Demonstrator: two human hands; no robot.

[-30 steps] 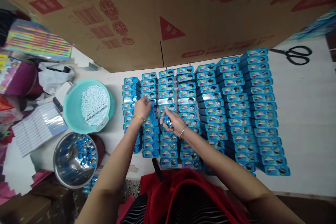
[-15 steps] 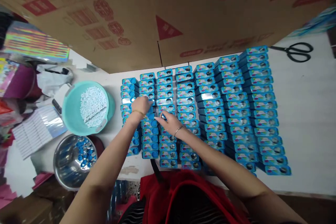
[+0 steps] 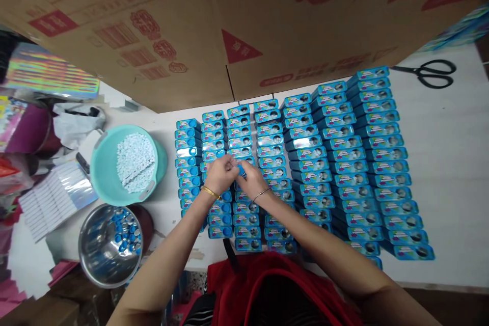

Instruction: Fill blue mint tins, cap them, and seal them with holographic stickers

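Above the blue printed boxes, my two hands meet. Between the thumb and fingers of my right hand [image 3: 252, 182] is a small blue round piece [image 3: 241, 170], partly covered. The closed fingers of my left hand [image 3: 220, 175] touch it or lie close beside it; whatever they pinch is hidden. Below stand rows of narrow blue boxes [image 3: 272, 151], packed upright with their printed ends up. Box ends in the left columns show plain blue circles [image 3: 226, 208], while columns farther right show silvery or dark ones [image 3: 359, 165].
On the left, a teal basin [image 3: 99, 163] holds white pellets and a speckled strip. A steel bowl [image 3: 95, 254] in front contains small blue-and-silver round pieces [image 3: 128, 232]. Behind the rows rises a large cardboard carton [image 3: 198, 25]. Black-handled scissors [image 3: 435, 73] lie at the back right.
My left hand has come toward me and to the right, from the left columns to my right hand. The right hand has shifted slightly right and nearer, still with the blue piece.
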